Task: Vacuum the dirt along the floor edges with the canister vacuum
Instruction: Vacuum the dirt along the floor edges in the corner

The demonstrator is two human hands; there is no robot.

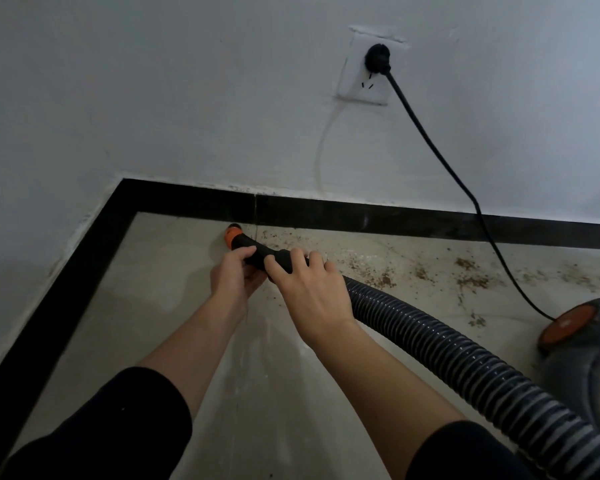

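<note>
Tiled floor [160,306], dirt [381,278] by skirting [361,213]; left hand [234,275], right hand [309,292] grip hose nozzle [247,242], perhaps touching floor.

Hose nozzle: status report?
Both left hand and right hand grip hose end. Its orange nozzle at baseboard; dirt lies rightward. Ahead, power cord crosses that edge.

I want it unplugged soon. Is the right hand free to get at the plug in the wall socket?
Probably not yet: the right hand grips the hose, as does the left hand. Nothing blocks the way up to the plug.
</note>
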